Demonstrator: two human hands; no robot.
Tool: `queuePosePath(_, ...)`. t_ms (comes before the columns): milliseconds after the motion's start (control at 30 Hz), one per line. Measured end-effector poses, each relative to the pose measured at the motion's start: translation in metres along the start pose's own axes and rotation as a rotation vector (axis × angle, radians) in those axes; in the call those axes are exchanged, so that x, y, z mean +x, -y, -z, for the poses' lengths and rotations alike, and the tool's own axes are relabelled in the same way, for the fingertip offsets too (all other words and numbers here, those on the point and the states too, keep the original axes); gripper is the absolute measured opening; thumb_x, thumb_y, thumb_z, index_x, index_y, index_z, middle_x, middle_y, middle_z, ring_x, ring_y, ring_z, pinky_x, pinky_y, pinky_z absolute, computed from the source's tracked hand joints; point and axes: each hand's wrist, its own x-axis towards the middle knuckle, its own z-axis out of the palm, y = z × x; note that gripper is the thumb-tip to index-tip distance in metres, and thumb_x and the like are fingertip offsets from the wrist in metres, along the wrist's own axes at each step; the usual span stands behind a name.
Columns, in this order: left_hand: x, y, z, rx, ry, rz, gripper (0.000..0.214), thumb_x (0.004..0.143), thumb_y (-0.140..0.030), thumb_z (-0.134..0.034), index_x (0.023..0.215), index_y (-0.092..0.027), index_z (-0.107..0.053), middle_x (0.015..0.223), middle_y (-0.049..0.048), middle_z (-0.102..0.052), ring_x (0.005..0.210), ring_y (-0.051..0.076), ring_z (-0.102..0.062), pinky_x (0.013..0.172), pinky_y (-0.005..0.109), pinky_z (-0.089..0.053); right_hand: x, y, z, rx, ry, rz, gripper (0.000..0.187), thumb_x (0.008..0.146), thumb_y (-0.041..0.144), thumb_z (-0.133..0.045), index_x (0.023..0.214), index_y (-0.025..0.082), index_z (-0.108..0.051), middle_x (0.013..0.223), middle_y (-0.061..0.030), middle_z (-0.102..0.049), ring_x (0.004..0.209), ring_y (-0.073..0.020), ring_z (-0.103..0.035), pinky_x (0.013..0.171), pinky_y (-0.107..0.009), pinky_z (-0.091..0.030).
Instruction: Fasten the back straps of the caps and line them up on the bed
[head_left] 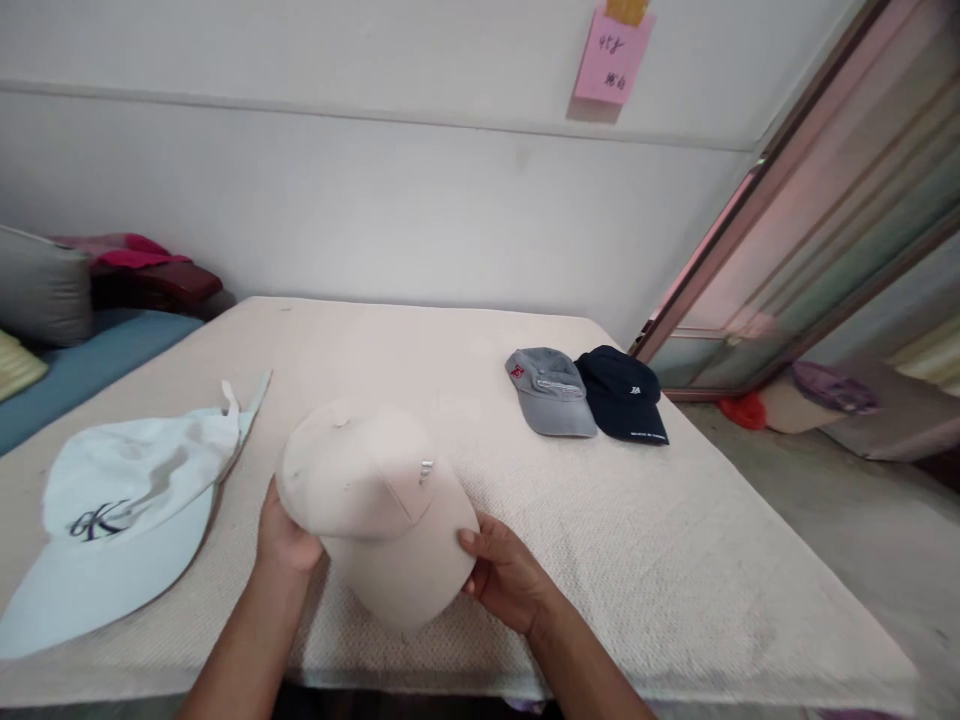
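Note:
A beige baseball cap (375, 500) with a small metal emblem on its front is held between both hands over the near part of the table. My left hand (285, 530) grips the crown's left edge, its fingers tucked out of sight inside or beneath the cap. On the other side, my right hand (499, 575) pinches the brim's right edge, thumb on top. The brim points toward me and slightly right. To the left lies a white baseball cap (142, 480) with dark lettering and a loose back strap.
A grey cap (551, 390) and a navy cap (622, 395) lie side by side at the table's back right. The cloth-covered table (675, 560) meets a white wall with a pink note (613, 58). A grey cushion (45, 290) is at far left, a glazed sliding door (795, 220) at right.

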Motion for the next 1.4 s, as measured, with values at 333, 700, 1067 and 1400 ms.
queuePosePath(333,-0.006,0.052,0.006,0.086,0.051,0.309,0.022,0.088,-0.027,-0.049,0.092,-0.009,-0.061,0.091,0.0159,-0.067,0.079,0.021,-0.068,0.066,0.031,-0.058,0.077,0.075,0.039,-0.012,-0.306,0.472,0.026,0.065,0.026,-0.076,0.084,0.016,-0.061,0.069,0.0005,-0.063,0.050,-0.0085,-0.052,0.044,-0.019,-0.044)
queuePosePath(700,-0.009,0.059,0.005,0.213,0.038,0.342,0.016,0.088,-0.017,-0.049,0.081,-0.009,-0.062,0.074,0.0069,-0.066,0.057,0.011,-0.063,0.047,0.019,-0.052,0.100,0.082,0.105,0.051,-0.555,0.477,0.020,0.063,0.010,-0.071,0.065,0.017,-0.053,0.060,-0.0026,-0.064,0.064,-0.0160,-0.066,0.058,-0.024,-0.057)
queuePosePath(1067,-0.011,0.062,0.010,0.229,-0.009,0.336,0.013,0.086,-0.017,-0.051,0.081,-0.010,-0.062,0.072,0.0057,-0.065,0.052,0.009,-0.060,0.044,0.018,-0.048,0.114,0.085,0.107,0.033,-0.687,0.469,0.025,0.062,0.007,-0.071,0.068,0.017,-0.049,0.054,0.0014,-0.058,0.053,-0.0140,-0.064,0.051,-0.024,-0.059)
queuePosePath(1400,-0.007,0.036,0.023,0.106,-0.189,0.152,0.012,0.083,-0.010,-0.051,0.075,-0.010,-0.059,0.067,0.0032,-0.063,0.047,0.007,-0.057,0.039,0.015,-0.043,0.106,0.064,0.084,-0.049,-0.775,0.488,0.029,0.061,0.001,-0.065,0.079,0.016,-0.049,0.055,0.0018,-0.061,0.049,-0.0133,-0.064,0.046,-0.020,-0.056)
